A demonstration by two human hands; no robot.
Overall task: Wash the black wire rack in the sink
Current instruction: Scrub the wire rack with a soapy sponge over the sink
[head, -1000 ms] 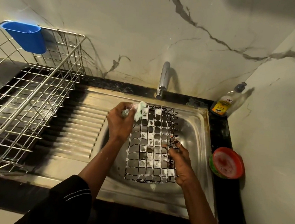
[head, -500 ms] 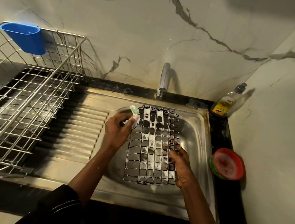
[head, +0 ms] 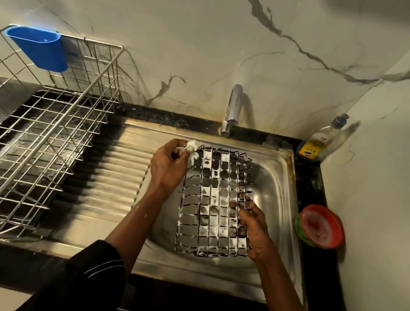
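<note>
Left grip (head: pixel 167 169), holding sponge (head: pixel 192 146), is back at rack's (head: pixel 216 200) far-left corner; your right grip (head: pixel 254 226) clasps rack: scrubbing ongoing.

Steel sink (head: pixel 279 185), seen from above: the black wire rack (head: pixel 216 200), a rectangular grid with short prongs along its far and right edges, sits over the basin with its long side running away from you, white suds filling many squares. Your right hand (head: pixel 254 226) grips its right edge. Your left hand (head: pixel 167 167) holds a sudsy pad (head: pixel 192 146) at its far left corner.
</note>
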